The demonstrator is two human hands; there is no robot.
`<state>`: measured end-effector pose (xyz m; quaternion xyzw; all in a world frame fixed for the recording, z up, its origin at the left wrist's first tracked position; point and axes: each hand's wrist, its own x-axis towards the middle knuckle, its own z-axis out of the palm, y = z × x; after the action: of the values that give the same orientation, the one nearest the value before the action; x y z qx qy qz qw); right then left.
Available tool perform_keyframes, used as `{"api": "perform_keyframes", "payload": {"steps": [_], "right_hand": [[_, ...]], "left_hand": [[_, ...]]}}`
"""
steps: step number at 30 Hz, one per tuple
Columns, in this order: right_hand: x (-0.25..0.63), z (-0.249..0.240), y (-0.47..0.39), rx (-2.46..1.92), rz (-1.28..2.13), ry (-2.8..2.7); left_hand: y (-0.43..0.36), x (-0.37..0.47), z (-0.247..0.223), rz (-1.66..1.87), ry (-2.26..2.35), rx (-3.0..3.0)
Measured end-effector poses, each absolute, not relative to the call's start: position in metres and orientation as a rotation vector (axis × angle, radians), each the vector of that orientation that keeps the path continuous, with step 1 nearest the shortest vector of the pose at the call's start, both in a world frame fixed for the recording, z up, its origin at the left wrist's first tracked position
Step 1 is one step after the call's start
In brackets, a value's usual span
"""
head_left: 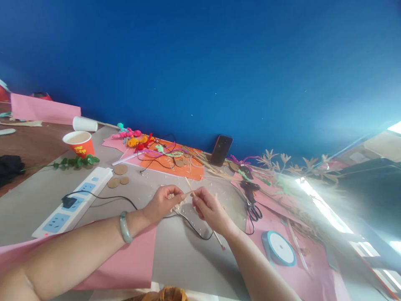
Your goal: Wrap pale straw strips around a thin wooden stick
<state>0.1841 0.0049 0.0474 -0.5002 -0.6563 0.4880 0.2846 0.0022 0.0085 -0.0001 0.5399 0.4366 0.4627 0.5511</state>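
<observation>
"What's hidden on the left?"

"Your left hand (pixel 167 202) presses thumb to forefinger; what they pinch, I can't tell."

"And the stick (pixel 189 183)?"

"It's between your hands, slim and straw-coloured; your right hand (pixel 209 207) pinches it, masking its lower stretch."

Matt paper, smooth plastic, dry wood

We see a pale stick (pixel 189 183) that looks dry and woody, with a matt face. The pink paper (pixel 125 265) and orange paper (pixel 197 171) look smooth and matt, the brown rounds (pixel 120 169) like matt cardboard. Our power strip (pixel 99 177) looks like smooth white plastic; the phone (pixel 222 150) shows a dark, glossy, glass-like face. We note a polished, stone-like bangle (pixel 123 228), a smooth paper cup (pixel 82 147) and a blue wall (pixel 200 62) with a faint sheen.
</observation>
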Motion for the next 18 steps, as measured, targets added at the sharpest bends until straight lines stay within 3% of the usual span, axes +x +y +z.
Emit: {"api": "perform_keyframes", "payload": {"steps": [12,18], "right_hand": [[0.167,0.045,-0.003,-1.4,1.278,-1.716],[0.164,0.04,-0.003,-1.362,1.562,-1.448]], "left_hand": [[0.007,0.003,0.002,1.09,0.998,1.381],[0.005,0.003,0.003,1.078,0.996,1.372]]}}
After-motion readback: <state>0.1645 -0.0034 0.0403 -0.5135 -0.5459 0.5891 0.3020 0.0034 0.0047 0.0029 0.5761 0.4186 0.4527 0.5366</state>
